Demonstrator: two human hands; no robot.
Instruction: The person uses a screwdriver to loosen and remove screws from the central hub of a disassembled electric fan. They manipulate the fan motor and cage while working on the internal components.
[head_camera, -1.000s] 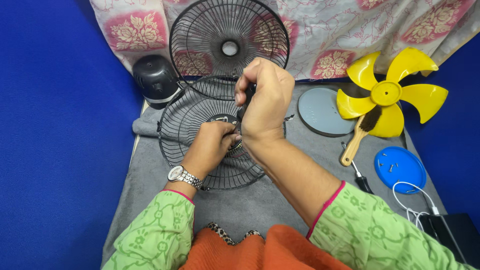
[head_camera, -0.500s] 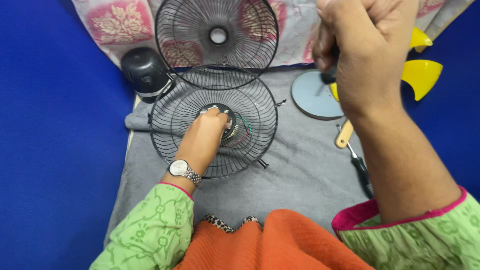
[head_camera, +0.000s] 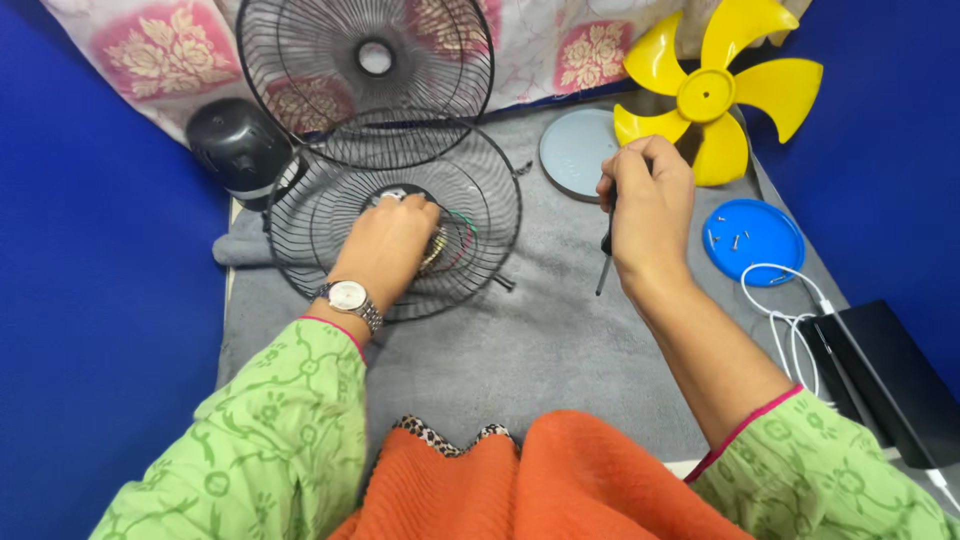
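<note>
Two hands are busy over the grey cloth on the worktop: the left hand reaches into the rear fan guard, fingers curled on the motor hub at its centre, where thin coloured wires show, and the right hand is clenched round a small screwdriver, tip down, just clear of the guard's right rim. As I judge it, those wires could snag or tear if the hub twists, and the loose screws in the blue lid could scatter if knocked. That guard is a black wire dish lying flat, its rim overlapping the front guard propped behind.
</note>
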